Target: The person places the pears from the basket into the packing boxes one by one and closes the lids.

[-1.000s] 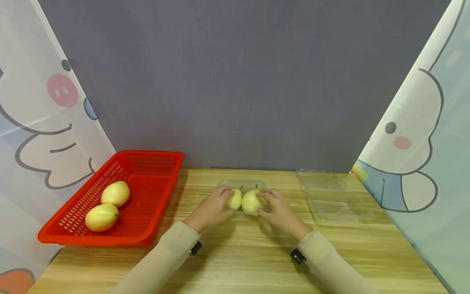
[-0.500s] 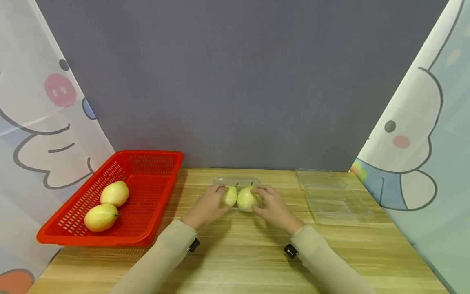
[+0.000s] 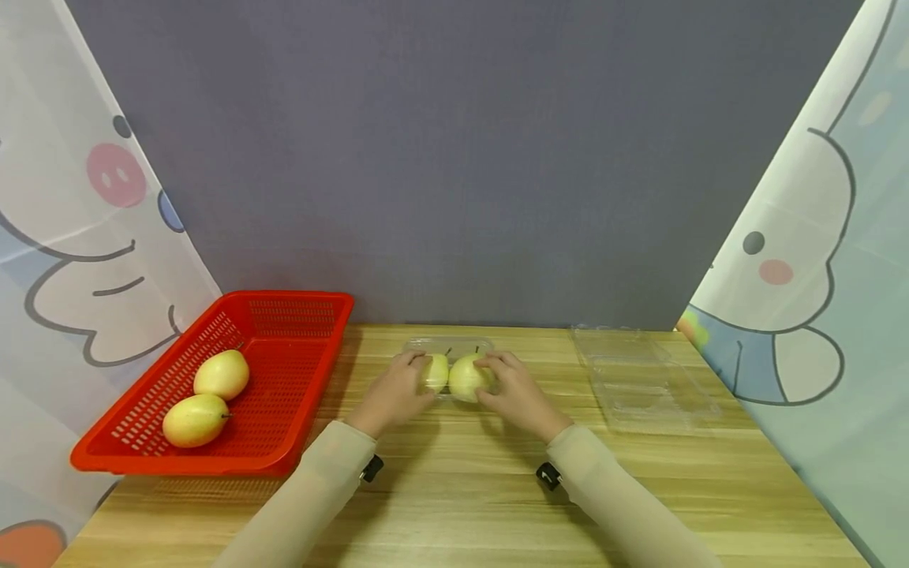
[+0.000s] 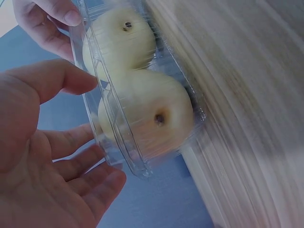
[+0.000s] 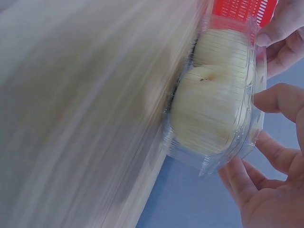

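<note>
Currently my left hand, right hand gripping clear box on tabletop; two pears inside, closure unclear. Remaining, I judge: two loose pears in red basket.

A red basket is standing on the wooden table. In the basket's left part, a yellow pear is lying in front of a second pear. Well to the right of the basket, a transparent container is resting. Behind the basket, a grey panel is rising. Left of the basket, a cartoon curtain is hanging; far to its right, another curtain is hanging.
</note>
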Motion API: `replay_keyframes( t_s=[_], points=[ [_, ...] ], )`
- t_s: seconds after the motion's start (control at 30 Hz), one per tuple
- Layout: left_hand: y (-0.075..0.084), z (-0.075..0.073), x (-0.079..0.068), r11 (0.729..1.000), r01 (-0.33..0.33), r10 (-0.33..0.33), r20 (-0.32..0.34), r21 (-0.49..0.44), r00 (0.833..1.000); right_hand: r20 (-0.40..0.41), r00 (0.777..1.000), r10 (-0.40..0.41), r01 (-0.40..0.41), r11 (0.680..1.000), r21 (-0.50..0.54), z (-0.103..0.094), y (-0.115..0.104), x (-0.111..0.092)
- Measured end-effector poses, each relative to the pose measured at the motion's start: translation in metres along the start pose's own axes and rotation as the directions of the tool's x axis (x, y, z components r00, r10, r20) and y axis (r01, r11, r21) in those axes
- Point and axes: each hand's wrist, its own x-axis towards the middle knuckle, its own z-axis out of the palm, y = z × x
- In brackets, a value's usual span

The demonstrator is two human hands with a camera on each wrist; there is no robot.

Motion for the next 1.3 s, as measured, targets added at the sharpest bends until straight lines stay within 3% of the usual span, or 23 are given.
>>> replay_keyframes(
  t_s=[0.27,0.6,0.83,1.1,1.3],
  points=[
    [-0.007,0.0,0.001,0.999,0.041,-0.041,0.003,-0.028,0.999,-0.005,1.0,-0.014,0.014,1.0,-0.001,0.006,-0.001,0.009],
    [-0.013,-0.002,0.003,0.999,0.025,-0.026,-0.018,-0.031,1.0,-0.014,1.0,-0.01,0.01,1.0,-0.003,0.011,-0.004,0.016],
    [-0.017,-0.007,0.004,0.997,0.055,-0.055,-0.008,-0.047,0.998,-0.002,1.0,0.0,0.0,1.0,0.0,0.017,-0.005,0.025],
    [-0.021,-0.011,0.006,0.999,0.046,-0.047,-0.033,-0.01,0.998,0.014,1.0,-0.003,0.003,1.0,-0.004,0.025,-0.005,0.035],
    [-0.023,-0.012,0.009,0.996,0.084,-0.084,-0.046,-0.013,0.995,0.019,1.0,0.018,-0.018,1.0,0.006,0.029,-0.008,0.041]
  ],
)
